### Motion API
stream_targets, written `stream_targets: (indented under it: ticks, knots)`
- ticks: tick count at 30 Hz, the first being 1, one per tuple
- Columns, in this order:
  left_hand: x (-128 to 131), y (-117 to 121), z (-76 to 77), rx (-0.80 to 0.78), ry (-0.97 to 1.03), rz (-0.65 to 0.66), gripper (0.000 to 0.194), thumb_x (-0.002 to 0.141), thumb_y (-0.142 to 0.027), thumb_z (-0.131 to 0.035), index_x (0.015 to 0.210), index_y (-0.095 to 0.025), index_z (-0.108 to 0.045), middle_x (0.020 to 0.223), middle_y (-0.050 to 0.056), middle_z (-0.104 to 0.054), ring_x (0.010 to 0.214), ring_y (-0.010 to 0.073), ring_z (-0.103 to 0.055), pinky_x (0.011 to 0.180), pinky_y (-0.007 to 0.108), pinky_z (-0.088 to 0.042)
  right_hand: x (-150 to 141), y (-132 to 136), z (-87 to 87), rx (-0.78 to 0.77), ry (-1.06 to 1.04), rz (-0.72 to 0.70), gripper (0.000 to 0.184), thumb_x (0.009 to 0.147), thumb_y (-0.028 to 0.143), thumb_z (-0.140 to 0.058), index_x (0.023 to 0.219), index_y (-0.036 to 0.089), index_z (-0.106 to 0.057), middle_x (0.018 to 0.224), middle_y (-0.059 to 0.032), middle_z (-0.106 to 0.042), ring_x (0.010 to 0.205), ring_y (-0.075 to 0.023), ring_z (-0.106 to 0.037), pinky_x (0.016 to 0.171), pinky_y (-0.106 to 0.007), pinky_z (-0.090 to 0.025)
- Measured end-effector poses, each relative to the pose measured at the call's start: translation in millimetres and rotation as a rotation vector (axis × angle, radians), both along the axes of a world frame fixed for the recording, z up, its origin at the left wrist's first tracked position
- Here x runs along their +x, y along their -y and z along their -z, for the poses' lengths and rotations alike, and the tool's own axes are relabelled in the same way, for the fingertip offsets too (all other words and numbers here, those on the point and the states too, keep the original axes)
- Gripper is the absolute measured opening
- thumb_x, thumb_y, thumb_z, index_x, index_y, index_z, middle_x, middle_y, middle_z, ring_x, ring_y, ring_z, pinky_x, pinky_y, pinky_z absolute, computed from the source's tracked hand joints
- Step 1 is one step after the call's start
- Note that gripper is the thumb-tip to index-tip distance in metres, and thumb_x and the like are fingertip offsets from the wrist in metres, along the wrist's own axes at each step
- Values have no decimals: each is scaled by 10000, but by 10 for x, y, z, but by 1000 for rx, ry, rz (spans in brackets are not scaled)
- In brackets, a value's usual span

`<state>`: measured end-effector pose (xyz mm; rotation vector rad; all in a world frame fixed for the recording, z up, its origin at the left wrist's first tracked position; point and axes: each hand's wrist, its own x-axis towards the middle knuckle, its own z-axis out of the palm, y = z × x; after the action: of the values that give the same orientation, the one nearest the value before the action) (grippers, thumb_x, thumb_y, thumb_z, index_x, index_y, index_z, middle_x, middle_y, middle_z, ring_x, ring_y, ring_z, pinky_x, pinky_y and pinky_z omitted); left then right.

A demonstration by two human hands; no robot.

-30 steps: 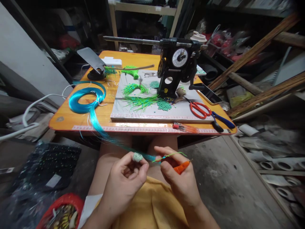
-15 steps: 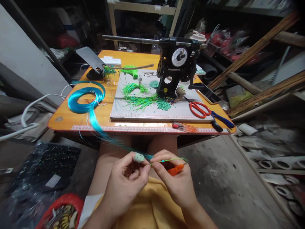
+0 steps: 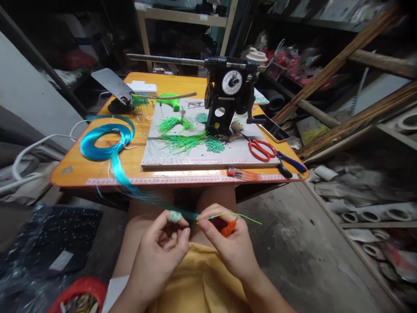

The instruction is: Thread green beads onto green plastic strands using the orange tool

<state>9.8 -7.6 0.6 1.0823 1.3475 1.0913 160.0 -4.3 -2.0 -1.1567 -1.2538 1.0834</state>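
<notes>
My right hand (image 3: 230,243) pinches a bright green strand (image 3: 243,214) with a small blue bead (image 3: 212,217) on it. The strand's free end stretches out to the right. Tucked in that same hand is a small orange-handled tool (image 3: 229,228), mostly covered by the fingers. My left hand (image 3: 163,243) is just left of it, thumb and index tips close together; what they hold, if anything, is too small to make out. A pale green wrap (image 3: 175,216) covers a finger there. From the table, a hank of turquoise thread (image 3: 120,169) trails down behind both hands.
Ahead is an orange table (image 3: 68,156) bearing a grey board (image 3: 156,158). On it stand a black winding machine (image 3: 224,95), green strand bundles (image 3: 185,141), turquoise beads (image 3: 215,145) and red-handled scissors (image 3: 262,150). Blue-handled pliers (image 3: 291,161) lie right. A red container (image 3: 78,291) stands lower left.
The view has shifted, so the table sits further left. My hands have moved slightly apart, and the strand's free end now reaches further right past my right hand.
</notes>
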Motion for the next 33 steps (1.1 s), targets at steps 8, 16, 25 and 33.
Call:
stream_targets:
  ticks: [8, 16, 25, 33]
  knots:
    - [15, 15, -23, -20, 7, -44, 121, 699, -227, -751, 775, -211, -658, 713, -37, -602, 606, 82, -557, 570, 117, -488, -26, -9, -2, -23, -5, -5, 118, 866, 246, -691, 770, 184, -721, 746, -29, -679, 684, -148, -595, 579, -253, -422]
    - [-68, 21, 73, -5, -2, -16, 126, 727, -252, -756, 797, -213, -658, 711, -26, -610, 597, 90, -555, 536, 119, -471, -48, -13, -34, 61, 83, -25, 85, 847, 209, -708, 777, 168, -733, 743, -52, -717, 673, -155, -615, 525, -241, -394]
    - [-149, 44, 131, -13, 68, 23, 129, 769, -275, -779, 827, -220, -678, 743, -27, -642, 638, 102, -614, 629, 131, -525, -65, 15, -54, 132, 193, -79, 67, 870, 164, -694, 831, 155, -747, 787, -49, -720, 658, -125, -604, 566, -218, -429]
    - [-281, -287, -28, 138, -20, 382, 189, 922, -333, -629, 1026, -235, -753, 1108, 72, -674, 1048, 223, -645, 866, 246, -523, 2, -20, -45, 202, 569, -496, 146, 833, 72, -622, 916, 168, -693, 888, -56, -721, 782, -166, -649, 698, -241, -468]
